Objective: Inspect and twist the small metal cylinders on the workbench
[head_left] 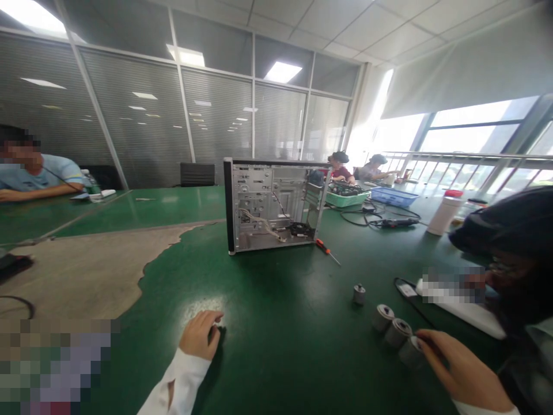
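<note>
My left hand point(201, 335) rests on the green table with its fingers loosely curled. The thumb stands apart from the fingers, and I make out nothing held between them. At the lower right, my right hand point(460, 366) has its fingers on the nearest grey metal cylinder point(411, 353), gripping it at its right side. Beside that one stand two similar cylinders, a middle one point(398, 332) and a farther one point(383, 318), in a slanting row. A smaller cylinder with a knob on top point(359, 294) sits apart, farther away.
An opened computer case point(276, 204) stands upright ahead, with an orange-handled screwdriver point(328, 252) by its right corner. Green point(348, 200) and blue baskets point(395, 197), cables and a white bottle point(444, 212) lie beyond. A person point(514, 259) leans in close at right, by a white power strip point(462, 308).
</note>
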Demonstrator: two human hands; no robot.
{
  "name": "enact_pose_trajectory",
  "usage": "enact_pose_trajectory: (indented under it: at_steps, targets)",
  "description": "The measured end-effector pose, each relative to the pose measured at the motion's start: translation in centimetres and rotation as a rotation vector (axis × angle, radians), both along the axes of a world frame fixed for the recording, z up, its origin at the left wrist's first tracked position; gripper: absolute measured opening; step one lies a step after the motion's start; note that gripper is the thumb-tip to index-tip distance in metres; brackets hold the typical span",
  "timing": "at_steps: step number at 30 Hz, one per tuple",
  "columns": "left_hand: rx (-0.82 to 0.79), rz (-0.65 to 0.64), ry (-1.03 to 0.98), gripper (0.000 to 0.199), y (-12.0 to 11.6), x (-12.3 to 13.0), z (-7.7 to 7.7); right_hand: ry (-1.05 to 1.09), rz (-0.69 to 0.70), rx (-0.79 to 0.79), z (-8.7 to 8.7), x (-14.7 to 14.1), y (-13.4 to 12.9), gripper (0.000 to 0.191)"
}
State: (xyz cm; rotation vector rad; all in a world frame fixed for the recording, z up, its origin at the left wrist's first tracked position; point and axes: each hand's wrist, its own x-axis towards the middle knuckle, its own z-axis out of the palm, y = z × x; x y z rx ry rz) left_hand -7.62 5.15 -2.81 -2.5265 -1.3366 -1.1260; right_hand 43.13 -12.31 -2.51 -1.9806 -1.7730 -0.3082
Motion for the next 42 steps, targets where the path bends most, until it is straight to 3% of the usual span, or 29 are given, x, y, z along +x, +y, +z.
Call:
enact_pose_trajectory:
  at_steps: [6, 12, 16, 24, 31, 34, 42]
  targets:
    - [-0.017, 0.003, -0.002, 0.025, -0.1, 0.1, 0.2, -0.030, 0.019, 0.037, -0.6, 0.7, -0.5, 0.019]
    - [-0.034, -0.011, 0.000, 0.026, 0.0, 0.1, 0.1, -0.071, -0.022, 0.106, -0.3, -0.8, -0.4, 0.020]
    - [-0.041, -0.015, 0.017, 0.026, 0.0, 0.0, 0.0, -0.131, -0.018, 0.063, 0.0, -1.5, -0.6, 0.021]
    - [-0.035, -0.019, 0.033, 0.025, -0.1, 0.2, 0.2, -0.288, -0.006, 0.135, 2.3, -2.7, 0.8, 0.031]
    - [-0.024, -0.023, 0.055, 0.025, -0.1, 0.1, 0.1, -0.253, -0.182, -0.149, 3.3, -5.2, 5.6, 0.030]
    - [-0.025, -0.013, 0.060, 0.025, -0.1, 0.1, 0.1, -0.228, -0.174, -0.255, 3.4, -5.4, 6.5, 0.026]
    - [-0.028, 0.002, 0.066, 0.026, -0.4, 0.2, 0.1, -0.162, -0.043, -0.151, 4.5, -5.3, 6.0, 0.027]
